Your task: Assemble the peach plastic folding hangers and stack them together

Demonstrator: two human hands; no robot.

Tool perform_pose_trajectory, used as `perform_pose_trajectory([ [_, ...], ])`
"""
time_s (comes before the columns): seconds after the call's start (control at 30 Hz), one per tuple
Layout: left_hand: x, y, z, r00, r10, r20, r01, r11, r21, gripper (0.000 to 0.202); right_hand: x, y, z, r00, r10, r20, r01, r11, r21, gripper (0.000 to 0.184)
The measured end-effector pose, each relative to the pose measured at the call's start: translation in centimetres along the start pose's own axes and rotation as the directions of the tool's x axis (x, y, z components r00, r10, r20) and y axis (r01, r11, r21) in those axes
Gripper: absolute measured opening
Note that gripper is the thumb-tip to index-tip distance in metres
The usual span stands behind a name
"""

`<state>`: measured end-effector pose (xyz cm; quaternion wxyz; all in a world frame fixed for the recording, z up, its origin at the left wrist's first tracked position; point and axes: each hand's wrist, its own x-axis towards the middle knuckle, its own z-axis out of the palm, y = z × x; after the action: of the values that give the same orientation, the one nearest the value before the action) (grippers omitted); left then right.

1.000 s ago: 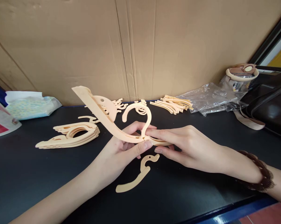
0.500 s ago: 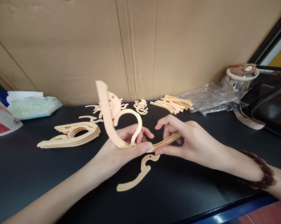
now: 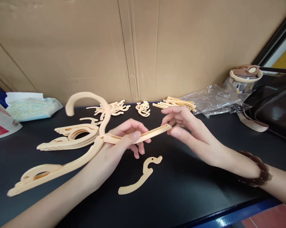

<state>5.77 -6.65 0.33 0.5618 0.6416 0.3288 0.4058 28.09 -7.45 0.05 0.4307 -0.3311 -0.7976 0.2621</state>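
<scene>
My left hand [image 3: 123,136] is closed on one arm of a cream plastic folding hanger [image 3: 154,133], thumb pressed on top. The hanger's hook curves up to the left, and its other arm slants down to the left across my wrist. My right hand [image 3: 190,136] has its thumb and curled fingers at the tip of the held arm, with the forefinger raised above it. On the table below lies a small loose hanger piece [image 3: 135,183], a curved strip joined to a notched bit.
A stack of folded hangers [image 3: 69,145] lies at the left. Along the cardboard wall are piles of small hook pieces [image 3: 143,109] and long strips [image 3: 178,103]. Clear plastic bags [image 3: 211,98], a bottle [image 3: 246,77] and a black bag [image 3: 276,104] stand right; a tissue pack [image 3: 33,107] is far left.
The hanger has turned over in my left hand: its hook and free arm swung to the left, and the free arm dropped. My right hand has shifted to the held arm's tip.
</scene>
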Motion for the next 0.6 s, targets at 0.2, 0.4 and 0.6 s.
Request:
perform_pose_trajectory([
  [0.2, -0.11, 0.5, -0.58, 0.993, 0.038, -0.11, -0.039, 0.999, -0.005, 0.012, 0.38, 0.95, -0.31, 0.968, 0.128, 0.215, -0.084, 0.976, -0.2, 0.035],
  [0.4, -0.11, 0.58, -0.31, 0.992, 0.052, -0.117, -0.05, 0.999, 0.02, 0.01, 0.03, 0.89, 0.19, 0.886, 0.11, 0.452, 0.062, 0.935, -0.349, 0.02],
  [0.6, -0.09, 0.5, -0.27, 0.993, 0.047, -0.111, -0.045, 0.999, 0.02, 0.005, 0.38, 0.51, -0.06, 0.924, 0.129, 0.361, -0.081, 0.986, -0.146, 0.006],
])
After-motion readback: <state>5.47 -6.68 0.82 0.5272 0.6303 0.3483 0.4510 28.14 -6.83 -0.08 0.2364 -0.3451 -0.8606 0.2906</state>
